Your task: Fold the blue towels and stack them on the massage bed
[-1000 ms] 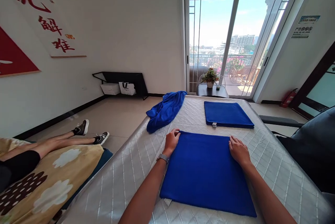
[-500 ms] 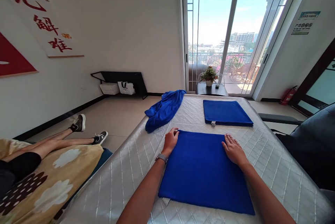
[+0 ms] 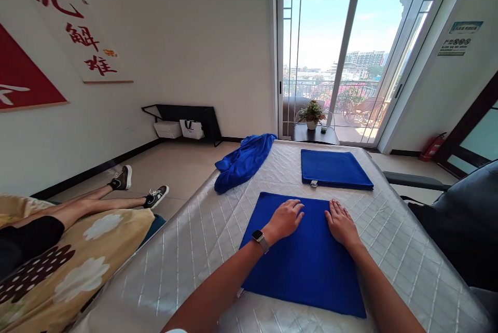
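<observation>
A folded blue cloth (image 3: 307, 265) lies flat before me on the quilted silver mattress (image 3: 187, 265). My left hand (image 3: 287, 218), a watch on its wrist, is over the cloth's upper part with fingers extended; whether it presses down is hard to tell. Flat on the cloth's upper right corner rests my right hand (image 3: 341, 221), fingers stretched out. Beyond them sits a neat folded stack of blue cloth (image 3: 334, 168) with a small white tag on its near edge. A crumpled blue cloth (image 3: 247, 162) is heaped at the mattress's far left corner.
On the left, a person's legs (image 3: 93, 203) stretch over a patterned blanket (image 3: 97, 250). A dark chair (image 3: 462, 224) stands against the right side. Past the mattress are a small table (image 3: 315, 136) with a potted plant (image 3: 312, 114) and a sliding glass door (image 3: 311, 53).
My left hand has moved right, from the cloth's upper left corner to over its upper middle. The right hand stays at the upper right corner. The view has shifted slightly.
</observation>
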{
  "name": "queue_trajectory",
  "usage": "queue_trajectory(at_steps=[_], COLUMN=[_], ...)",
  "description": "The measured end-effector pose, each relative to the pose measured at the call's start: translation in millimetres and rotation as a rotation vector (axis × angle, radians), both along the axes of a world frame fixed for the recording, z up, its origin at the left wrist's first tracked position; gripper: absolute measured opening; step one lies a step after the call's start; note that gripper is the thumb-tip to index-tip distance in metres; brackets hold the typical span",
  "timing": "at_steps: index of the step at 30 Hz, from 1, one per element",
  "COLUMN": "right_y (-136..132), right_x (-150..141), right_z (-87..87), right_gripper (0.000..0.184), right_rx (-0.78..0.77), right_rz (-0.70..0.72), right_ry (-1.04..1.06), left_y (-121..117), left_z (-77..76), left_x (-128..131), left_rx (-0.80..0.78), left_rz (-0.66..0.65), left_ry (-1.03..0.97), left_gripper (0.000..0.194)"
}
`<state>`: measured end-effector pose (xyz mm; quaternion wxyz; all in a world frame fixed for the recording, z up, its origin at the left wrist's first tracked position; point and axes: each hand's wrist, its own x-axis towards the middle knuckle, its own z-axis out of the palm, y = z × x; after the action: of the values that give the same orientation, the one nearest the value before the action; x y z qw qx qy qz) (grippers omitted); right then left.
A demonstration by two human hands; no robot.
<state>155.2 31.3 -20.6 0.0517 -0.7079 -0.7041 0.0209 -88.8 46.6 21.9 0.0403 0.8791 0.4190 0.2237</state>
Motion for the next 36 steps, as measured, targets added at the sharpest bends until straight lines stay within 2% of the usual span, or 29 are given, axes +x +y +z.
queue_trajectory(at_steps=[2, 5, 7, 9, 12, 18, 21, 24, 29, 36], right_y=[-1, -3, -4, -4, -3, 0, 1, 1, -3, -14], right_x=[1, 2, 2, 1, 0, 0, 1, 2, -1, -19], right_z=[0.9, 1.8, 2.3, 2.9, 3.2, -1.1, -3.7, -4.3, 0.5, 6.1], right_gripper=[0.065, 0.062, 0.062, 0.061, 0.063, 0.066, 0.066, 0.066, 0.065, 0.067], right_rx=[-0.005, -0.012, -0.015, -0.010, 0.003, 0.003, 0.002, 0.008, 0.027, 0.032], right_rz=[0.006, 0.024, 0.028, 0.021, 0.001, -0.009, -0.012, -0.010, -0.017, 0.027], right_ry=[-0.014, -0.046, -0.054, -0.051, -0.042, 0.005, 0.004, -0.013, -0.060, -0.017], left_y=[-5, -4, -2, -1, 2, 15, 21, 23, 23, 21], left_z=[-4.0, -14.2, -21.8, -27.9, -31.4, -25.8, -28.2, -34.4, -39.7, -32.7], left_x=[43, 95, 112, 111, 78, -43, -85, -100, -96, -97], left_rx=[-0.007, -0.034, -0.050, -0.055, -0.045, -0.086, -0.123, -0.115, -0.085, -0.086], left_rz=[-0.075, -0.046, 0.015, 0.053, 0.091, 0.365, 0.470, 0.486, 0.477, 0.498], left_ry=[0.065, 0.090, 0.085, 0.085, 0.117, 0.229, 0.233, 0.192, 0.122, 0.137], left_gripper=[0.045, 0.054, 0.056, 0.059, 0.064, 0.069, 0.071, 0.071, 0.069, 0.069])
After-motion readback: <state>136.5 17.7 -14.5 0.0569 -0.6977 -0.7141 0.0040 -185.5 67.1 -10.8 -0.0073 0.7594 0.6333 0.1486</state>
